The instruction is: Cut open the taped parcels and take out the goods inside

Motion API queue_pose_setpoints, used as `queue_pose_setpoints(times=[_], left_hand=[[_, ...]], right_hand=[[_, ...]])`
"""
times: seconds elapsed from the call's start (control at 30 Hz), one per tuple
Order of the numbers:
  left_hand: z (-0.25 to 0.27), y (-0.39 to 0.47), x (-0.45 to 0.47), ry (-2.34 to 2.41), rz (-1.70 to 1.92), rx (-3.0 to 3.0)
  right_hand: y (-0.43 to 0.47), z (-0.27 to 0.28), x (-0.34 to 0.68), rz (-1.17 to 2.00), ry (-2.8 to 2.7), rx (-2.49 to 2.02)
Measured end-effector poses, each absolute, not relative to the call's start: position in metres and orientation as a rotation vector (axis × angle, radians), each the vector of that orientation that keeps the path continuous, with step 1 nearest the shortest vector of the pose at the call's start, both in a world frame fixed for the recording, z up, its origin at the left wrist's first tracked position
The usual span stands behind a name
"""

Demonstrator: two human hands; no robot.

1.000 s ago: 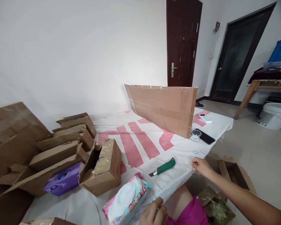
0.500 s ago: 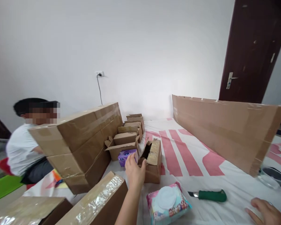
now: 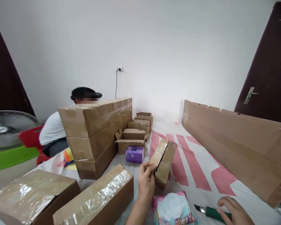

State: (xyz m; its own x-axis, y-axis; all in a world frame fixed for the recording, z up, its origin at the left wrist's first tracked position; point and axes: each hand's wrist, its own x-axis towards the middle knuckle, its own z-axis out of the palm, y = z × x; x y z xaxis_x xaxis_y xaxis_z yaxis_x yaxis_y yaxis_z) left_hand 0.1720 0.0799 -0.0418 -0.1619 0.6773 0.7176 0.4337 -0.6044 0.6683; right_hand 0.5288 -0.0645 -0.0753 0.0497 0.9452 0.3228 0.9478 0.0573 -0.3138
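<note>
My left hand (image 3: pixel 146 181) pinches the near left edge of a small cardboard box (image 3: pixel 165 159), which is tilted, its top flaps almost meeting along a dark slit. Behind that hand sits a purple tissue pack (image 3: pixel 135 154), in front of a cardboard box with raised flaps (image 3: pixel 131 144). At the lower right, my right hand (image 3: pixel 235 212) is over the green handle of a utility knife (image 3: pixel 214 214), thumb and forefinger apart. The knife's blade points left, towards a pack of wet wipes (image 3: pixel 173 206) with a white lid.
Taped boxes (image 3: pixel 98 197) lie at the front left. A stack of cartons (image 3: pixel 96 134) rises behind them, a seated person (image 3: pixel 52 128) beyond it. Along the right stands a long cardboard panel (image 3: pixel 227 137). A pink-and-white cloth (image 3: pixel 189 162) covers the surface. A fan (image 3: pixel 4 129) stands far left.
My left hand has moved from beside the purple tissue pack onto the small box, whose flaps are now folded down. My right hand has come to the knife. The view has turned left.
</note>
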Motion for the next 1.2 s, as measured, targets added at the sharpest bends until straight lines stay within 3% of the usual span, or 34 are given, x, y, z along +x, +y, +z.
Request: queue_pose_setpoints(times=[0.23, 0.5, 0.7, 0.93, 1.07, 1.2], left_hand=[[-0.027, 0.067, 0.168, 1.091, 1.999, 2.044], [-0.032, 0.059, 0.175, 0.813, 1.847, 2.330], [-0.040, 0.069, 0.169, 0.756, 1.844, 2.314], [-0.044, 0.089, 0.139, 0.822, 1.570, 2.088], [-0.042, 0.093, 0.129, 0.826, 1.449, 1.912], [-0.039, 0.093, 0.126, 0.822, 1.402, 1.822]], right_hand=[[-0.058, -0.084, 0.516, 0.143, -2.015, -2.176], [-0.073, -0.086, 0.505, 0.202, -2.036, -2.235], [-0.071, -0.070, 0.501, 0.256, -2.079, -2.246], [-0.068, -0.079, 0.512, 0.243, -2.088, -2.112], [-0.063, -0.070, 0.516, 0.124, -2.034, -1.948], [-0.056, -0.035, 0.515, -0.208, -2.022, -1.674]])
